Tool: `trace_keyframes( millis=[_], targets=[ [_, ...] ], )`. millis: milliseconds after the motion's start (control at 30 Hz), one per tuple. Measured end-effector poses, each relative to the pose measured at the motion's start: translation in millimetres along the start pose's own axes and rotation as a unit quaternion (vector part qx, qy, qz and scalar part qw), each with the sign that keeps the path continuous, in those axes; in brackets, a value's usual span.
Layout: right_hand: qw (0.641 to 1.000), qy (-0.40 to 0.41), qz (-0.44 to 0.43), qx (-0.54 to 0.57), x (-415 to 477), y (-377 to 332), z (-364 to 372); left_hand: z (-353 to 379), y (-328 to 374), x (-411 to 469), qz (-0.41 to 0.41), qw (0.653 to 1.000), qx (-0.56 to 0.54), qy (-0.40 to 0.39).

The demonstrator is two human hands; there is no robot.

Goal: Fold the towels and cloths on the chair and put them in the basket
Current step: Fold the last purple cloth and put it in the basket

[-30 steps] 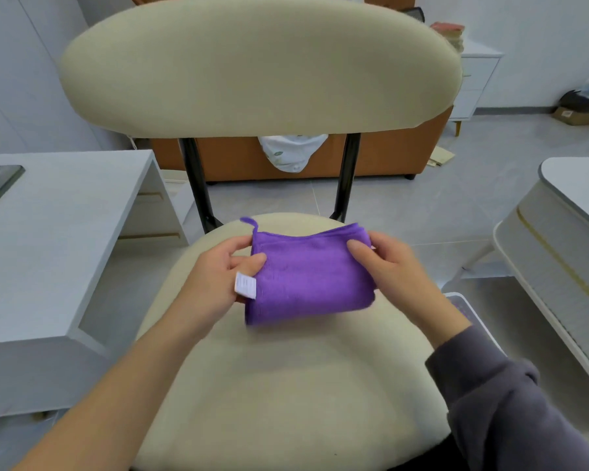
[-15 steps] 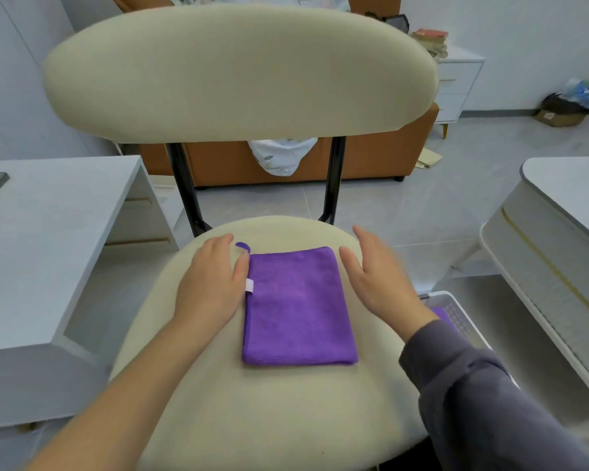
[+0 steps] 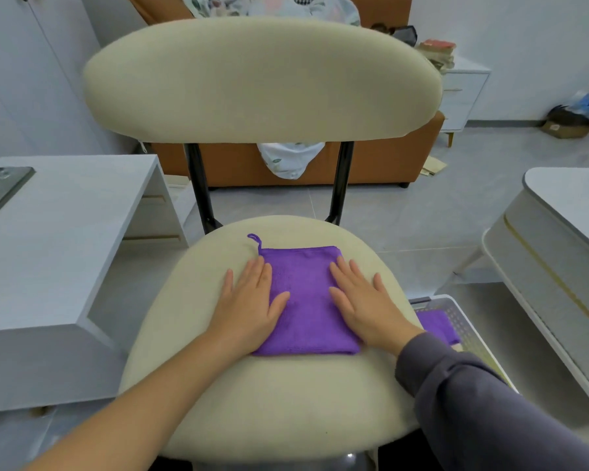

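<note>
1. Presses the left hand point(image 3: 252, 300) palm down near the middle of the chair seat point(image 3: 286, 396), fingers straight and slightly spread.
2. Sets its thumb and inner fingers on the left edge of the purple cloth point(image 3: 303, 300) and its outer fingers on the bare cushion.
3. Presses the right hand point(image 3: 364, 300) flat in the same way at mid-seat, thumb and forefinger on the right edge of the cloth, outer fingers on the cushion.
4. Grips nothing with either of the hands: both lie fully open, with no finger curled around the fabric.
5. Holds the hands apart, with a broad strip of purple showing between the two thumbs.
6. Shows the cloth folded into a neat rectangle, flat on the middle of the chair seat and reaching toward its back edge.
7. Shows a hanging loop point(image 3: 254, 239) trailing from the cloth's far left corner onto the cushion.
8. Places the basket point(image 3: 470, 317), white and perforated, on the floor just right of the chair seat, partly hidden by the seat edge and a grey sleeve point(image 3: 483, 402).
9. Reveals a second purple cloth point(image 3: 436, 324) inside it.
10. Bares the left forearm over the front of the chair seat.
11. Includes a white tabletop point(image 3: 65, 239) left of the chair seat, with a dark phone point(image 3: 0, 190) lying on it.
12. Includes an orange sofa point(image 3: 371, 161) beyond the chair seat, seen under the backrest point(image 3: 262, 79).
</note>
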State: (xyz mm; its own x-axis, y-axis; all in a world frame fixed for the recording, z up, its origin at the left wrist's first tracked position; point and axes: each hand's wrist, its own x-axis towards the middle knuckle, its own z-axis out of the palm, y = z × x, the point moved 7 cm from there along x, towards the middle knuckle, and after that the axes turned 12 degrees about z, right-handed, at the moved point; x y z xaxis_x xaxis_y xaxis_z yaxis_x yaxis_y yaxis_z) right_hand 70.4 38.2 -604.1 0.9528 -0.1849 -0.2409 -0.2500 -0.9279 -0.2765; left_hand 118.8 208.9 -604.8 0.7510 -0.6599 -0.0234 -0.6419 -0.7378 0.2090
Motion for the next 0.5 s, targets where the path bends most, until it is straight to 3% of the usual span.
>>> trace_keyframes(
  millis=[100,133,233,300,500],
  targets=[
    [0.998,0.058,-0.025,-0.003,-13.1,19.1,-17.0,-39.7,5.5,-29.8,0.149,0.972,-0.016,0.182],
    [0.996,0.073,-0.042,-0.021,-17.7,21.8,-18.4,-45.5,14.0,-40.3,0.213,0.957,-0.013,0.198],
    [0.988,0.104,-0.107,-0.050,-33.5,14.7,-15.1,-31.9,41.2,-53.7,0.332,0.939,0.017,0.084],
    [0.978,0.131,-0.153,-0.060,-43.3,8.9,-11.8,-17.8,45.9,-51.7,0.340,0.939,0.047,0.039],
    [0.980,0.102,-0.169,-0.006,-56.1,12.0,-11.5,-23.3,42.1,-34.4,0.275,0.958,0.004,0.085]
  ],
)
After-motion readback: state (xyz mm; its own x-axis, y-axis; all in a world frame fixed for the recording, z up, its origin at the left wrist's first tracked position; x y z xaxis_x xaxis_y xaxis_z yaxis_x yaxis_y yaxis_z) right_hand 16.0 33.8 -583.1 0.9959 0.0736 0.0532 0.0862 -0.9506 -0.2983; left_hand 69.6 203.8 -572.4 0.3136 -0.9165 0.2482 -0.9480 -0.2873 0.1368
